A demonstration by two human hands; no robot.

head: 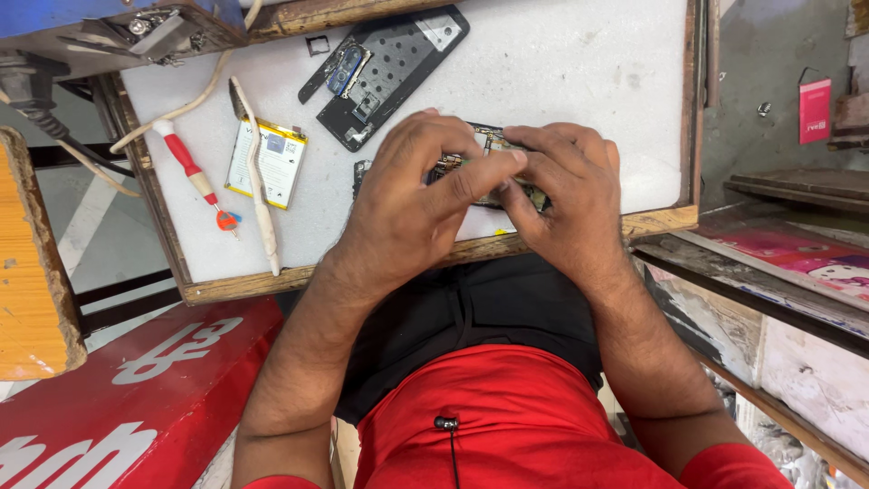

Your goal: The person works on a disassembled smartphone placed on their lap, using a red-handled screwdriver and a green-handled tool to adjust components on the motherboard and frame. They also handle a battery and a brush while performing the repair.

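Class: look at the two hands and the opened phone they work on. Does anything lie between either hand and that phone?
Nothing visible does. Both the left hand and right hand already rest directly on the opened phone at the white mat's near edge.

Item: opened phone body (pixel 493 143), dark, flat, with exposed internal board showing gold and copper-toned parts and small dark components. State: back cover off, interior facing up. Pose: lying flat, long axis running roughly left to right, slightly tilted. Location: near the front edge of the white tabletop (pixel 561 63), just inside its wooden rim. Largely covered from above: left hand (pixel 412 195) over its left portion, right hand (pixel 566 190) over its right portion, fingertips of both meeting on top at the middle. Only upper edge and small patches visible.
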